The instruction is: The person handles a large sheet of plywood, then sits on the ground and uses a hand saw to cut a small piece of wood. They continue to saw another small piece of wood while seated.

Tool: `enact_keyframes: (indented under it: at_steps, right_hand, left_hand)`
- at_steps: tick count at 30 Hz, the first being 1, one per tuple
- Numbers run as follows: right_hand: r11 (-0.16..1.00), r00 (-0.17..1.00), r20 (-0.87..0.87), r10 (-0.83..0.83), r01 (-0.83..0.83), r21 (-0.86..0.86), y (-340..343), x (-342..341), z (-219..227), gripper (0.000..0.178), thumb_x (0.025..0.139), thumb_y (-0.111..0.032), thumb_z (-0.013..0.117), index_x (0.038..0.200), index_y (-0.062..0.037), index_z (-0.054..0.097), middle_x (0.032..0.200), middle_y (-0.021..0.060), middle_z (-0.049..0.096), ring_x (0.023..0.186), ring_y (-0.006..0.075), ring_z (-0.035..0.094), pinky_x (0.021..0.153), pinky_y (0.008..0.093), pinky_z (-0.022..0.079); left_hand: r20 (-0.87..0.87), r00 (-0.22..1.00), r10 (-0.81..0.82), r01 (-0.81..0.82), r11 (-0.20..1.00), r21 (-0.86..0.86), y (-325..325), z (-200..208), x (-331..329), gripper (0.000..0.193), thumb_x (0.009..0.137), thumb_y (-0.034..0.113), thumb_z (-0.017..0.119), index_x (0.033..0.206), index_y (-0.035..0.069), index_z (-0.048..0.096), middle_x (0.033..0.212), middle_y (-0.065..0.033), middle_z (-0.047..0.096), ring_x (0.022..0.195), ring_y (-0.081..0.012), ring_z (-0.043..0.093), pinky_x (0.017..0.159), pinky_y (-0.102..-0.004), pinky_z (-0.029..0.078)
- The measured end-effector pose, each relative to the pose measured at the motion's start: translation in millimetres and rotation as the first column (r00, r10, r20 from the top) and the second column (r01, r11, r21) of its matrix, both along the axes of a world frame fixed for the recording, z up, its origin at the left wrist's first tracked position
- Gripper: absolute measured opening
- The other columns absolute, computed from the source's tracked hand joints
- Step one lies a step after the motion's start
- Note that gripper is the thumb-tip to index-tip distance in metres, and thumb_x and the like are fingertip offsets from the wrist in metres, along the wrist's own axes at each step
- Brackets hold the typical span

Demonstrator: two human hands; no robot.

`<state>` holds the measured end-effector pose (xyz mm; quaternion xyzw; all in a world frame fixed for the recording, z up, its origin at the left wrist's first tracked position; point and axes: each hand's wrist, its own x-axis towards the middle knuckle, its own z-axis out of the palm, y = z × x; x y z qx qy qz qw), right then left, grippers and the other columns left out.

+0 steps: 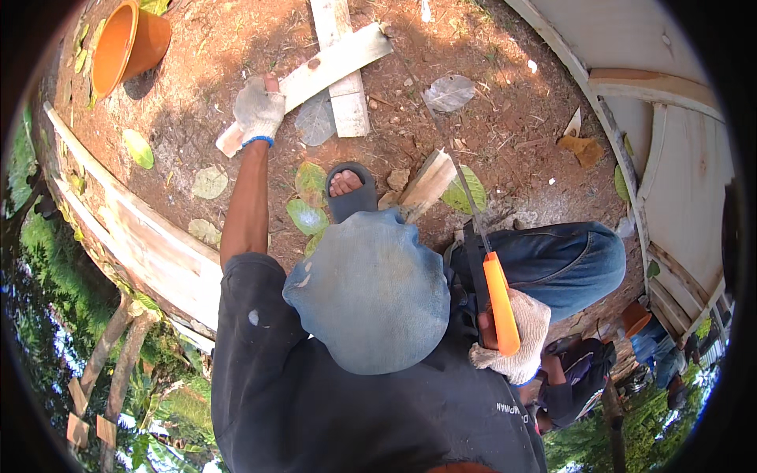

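Observation:
My left hand, in a pale work glove with a blue cuff, grips a short wooden board near its lower left end. That board lies slantwise across a second wooden plank on the ground, with a dark knot near its middle. My right hand, gloved too, is wrapped round the orange handle of a hand saw beside my right thigh. The thin saw blade points up and away to the left, apart from the held board. A cut wood offcut lies beside the blade.
My sandalled foot stands near the offcut. An orange bucket lies tipped at the far left. Long pale boards border the left; a wood-framed panel stands at right. Dry leaves litter the soil. Another person is at lower right.

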<state>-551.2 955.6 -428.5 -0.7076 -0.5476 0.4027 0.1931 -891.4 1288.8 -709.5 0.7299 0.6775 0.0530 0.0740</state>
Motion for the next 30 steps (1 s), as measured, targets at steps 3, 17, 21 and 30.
enact_keyframes:
  at_steps: [3,17,21,30]
  right_hand:
    - [0.999,0.999,-0.030,-0.012,0.013,0.041,3.4,-11.8,3.6,0.055,0.058,-0.049,0.091,0.082,-0.0090,0.062,0.069,0.0099,0.054,0.059,0.0371,0.058,0.055,0.0447,0.047]
    - [0.990,0.983,-0.153,-0.096,0.110,0.086,-33.3,-24.2,-16.8,0.065,0.040,-0.053,0.095,0.074,-0.0084,0.062,0.064,0.0104,0.054,0.058,0.0374,0.056,0.056,0.0418,0.044]
    - [0.979,0.980,-0.155,-0.125,0.147,0.142,-32.6,-25.1,-13.7,0.054,0.051,-0.042,0.095,0.074,-0.0071,0.062,0.065,0.0112,0.054,0.058,0.0373,0.056,0.055,0.0420,0.045]
    - [0.972,0.967,-0.170,-0.192,0.211,0.103,-12.6,-32.9,-40.6,0.059,0.057,-0.052,0.093,0.085,-0.0088,0.064,0.072,0.0110,0.060,0.066,0.0371,0.063,0.061,0.0428,0.049]
  left_hand:
    - [0.111,0.994,0.021,-0.032,0.994,0.100,-18.1,10.5,12.3,0.042,0.101,0.043,0.051,0.099,0.006,0.070,0.084,-0.0222,0.071,0.080,-0.0431,0.069,0.074,-0.0522,0.052]
    - [0.005,0.888,-0.459,0.456,0.880,-0.134,5.9,58.4,108.6,0.087,0.066,0.056,0.090,0.121,-0.005,0.061,0.114,-0.0258,0.069,0.106,-0.0397,0.069,0.092,-0.0465,0.055]
    - [-0.030,0.883,-0.468,0.451,0.866,-0.214,13.0,60.2,124.0,0.073,0.068,0.051,0.088,0.111,-0.003,0.067,0.101,-0.0243,0.073,0.099,-0.0381,0.071,0.088,-0.0465,0.056]
    - [0.004,0.870,-0.493,0.480,0.844,-0.238,-8.0,59.0,123.3,0.069,0.066,0.050,0.090,0.105,-0.003,0.067,0.094,-0.0240,0.073,0.093,-0.0378,0.072,0.084,-0.0465,0.057]
